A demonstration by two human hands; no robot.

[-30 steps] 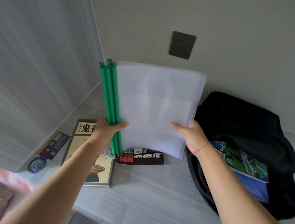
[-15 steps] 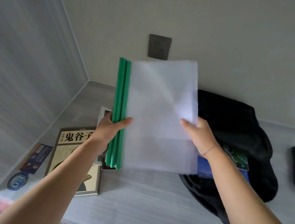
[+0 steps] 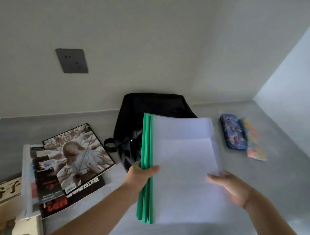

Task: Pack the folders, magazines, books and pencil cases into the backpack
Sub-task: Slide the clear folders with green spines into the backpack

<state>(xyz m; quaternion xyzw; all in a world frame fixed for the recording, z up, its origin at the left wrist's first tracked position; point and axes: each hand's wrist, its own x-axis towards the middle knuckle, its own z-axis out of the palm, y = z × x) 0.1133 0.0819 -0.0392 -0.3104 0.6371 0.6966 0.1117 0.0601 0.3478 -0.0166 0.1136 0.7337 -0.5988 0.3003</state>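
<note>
I log both forearms bare from the frame's lower edge up to the wrists; no sleeves, watch or gloves visible on either. Left hand (image 3: 140,174): no rings that I can see, nails short on the thumb. Right hand (image 3: 233,189): blurred, fingers indistinct, so I cannot confirm any wristband or jewellery.

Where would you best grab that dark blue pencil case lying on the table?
Take the blue pencil case across its narrow width, with a grip from above. It lies flat and long; its left long side is free, while the colourful pencil case crowds its right side.
</note>
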